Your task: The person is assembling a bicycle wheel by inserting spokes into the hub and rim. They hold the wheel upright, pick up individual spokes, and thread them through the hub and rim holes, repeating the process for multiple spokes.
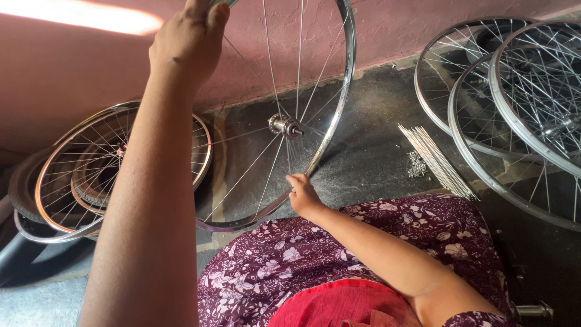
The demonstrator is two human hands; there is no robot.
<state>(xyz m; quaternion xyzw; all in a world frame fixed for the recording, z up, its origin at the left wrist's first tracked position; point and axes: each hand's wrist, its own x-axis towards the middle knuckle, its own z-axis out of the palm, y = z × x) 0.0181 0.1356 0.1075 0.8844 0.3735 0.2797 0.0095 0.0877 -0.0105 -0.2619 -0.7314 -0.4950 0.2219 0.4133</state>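
A shiny bicycle wheel rim (339, 100) with thin spokes and a metal hub (285, 126) stands upright in front of me. My left hand (190, 36) grips the top of the rim near the upper edge of the view. My right hand (301, 192) rests low on the rim, fingers pinched at a spoke end where it meets the rim. The wheel's bottom sits by my knee, which is covered in purple flowered cloth (363, 242).
A bundle of loose spokes (437, 160) and a small heap of nipples (416, 163) lie on the dark floor. Three built wheels (520, 109) lean at the right. More rims (78, 175) and tyres (18, 188) lie at the left against the pink wall (60, 66).
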